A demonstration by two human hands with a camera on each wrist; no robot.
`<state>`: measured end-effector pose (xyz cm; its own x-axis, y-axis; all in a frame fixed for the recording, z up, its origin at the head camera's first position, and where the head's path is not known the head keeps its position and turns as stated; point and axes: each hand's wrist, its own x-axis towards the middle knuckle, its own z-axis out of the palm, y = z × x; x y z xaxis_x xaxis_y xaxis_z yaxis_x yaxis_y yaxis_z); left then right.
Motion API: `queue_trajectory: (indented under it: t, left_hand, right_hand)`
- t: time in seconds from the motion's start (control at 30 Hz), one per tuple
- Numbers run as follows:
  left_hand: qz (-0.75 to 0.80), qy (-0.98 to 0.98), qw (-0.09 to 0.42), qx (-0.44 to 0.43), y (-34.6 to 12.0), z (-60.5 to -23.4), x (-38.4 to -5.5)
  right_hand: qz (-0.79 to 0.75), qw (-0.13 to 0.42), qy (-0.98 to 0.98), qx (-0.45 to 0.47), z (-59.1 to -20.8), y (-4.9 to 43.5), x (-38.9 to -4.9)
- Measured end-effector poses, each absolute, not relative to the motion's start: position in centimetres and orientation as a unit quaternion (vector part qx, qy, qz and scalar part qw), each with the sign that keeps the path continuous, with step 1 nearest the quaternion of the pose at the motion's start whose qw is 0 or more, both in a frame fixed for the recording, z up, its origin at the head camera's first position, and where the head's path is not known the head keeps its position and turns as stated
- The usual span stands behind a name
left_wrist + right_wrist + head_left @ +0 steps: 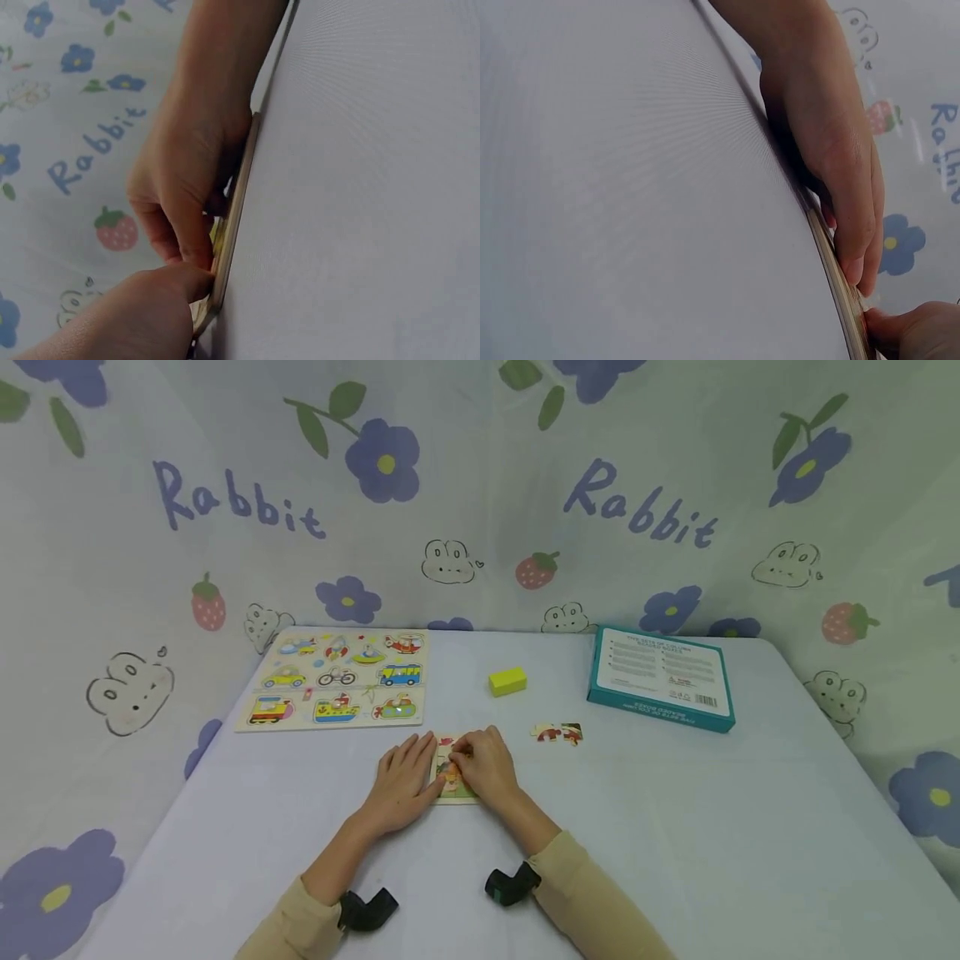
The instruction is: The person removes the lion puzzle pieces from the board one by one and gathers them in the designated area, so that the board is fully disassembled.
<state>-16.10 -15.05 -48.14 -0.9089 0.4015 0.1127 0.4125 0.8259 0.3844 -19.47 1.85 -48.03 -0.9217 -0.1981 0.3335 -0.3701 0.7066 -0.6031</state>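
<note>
A small picture puzzle board (457,793) lies flat on the white table between my hands. Along its left side my left hand (403,781) rests with straight fingers, its thumb reaching over the lower part of the picture. My right hand (491,768) is over the board's right half, fingers curled, and pinches a small puzzle piece against the picture; the fingers mostly hide that piece. In the left wrist view, the board's edge (238,195) shows beneath the right fingertips. Some loose jigsaw pieces (572,732) lie to the right of the board.
A wooden vehicle puzzle (360,692) lies at the back left. Behind the hands sits a yellow block (507,682). At the back right is a teal-edged box (660,677). A printed cloth (480,485) hangs behind the table.
</note>
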Motion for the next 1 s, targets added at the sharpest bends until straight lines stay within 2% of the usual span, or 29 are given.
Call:
queue_trajectory:
  t: [0.27,0.7,1.0]
  left_hand:
    - [-0.198,-0.958,0.008,-0.209,-15.15,-48.40,-16.05]
    - [-0.199,-0.957,0.001,-0.211,-15.10,-48.26,-16.17]
    - [-0.197,-0.957,0.001,-0.214,-15.14,-48.37,-16.17]
  right_hand:
    - [0.356,0.139,-0.907,0.175,-48.51,1.97,-19.58]
    - [0.325,0.227,-0.875,0.277,-48.75,2.50,-19.73]
    - [0.377,0.203,-0.842,0.327,-48.82,2.65,-19.49]
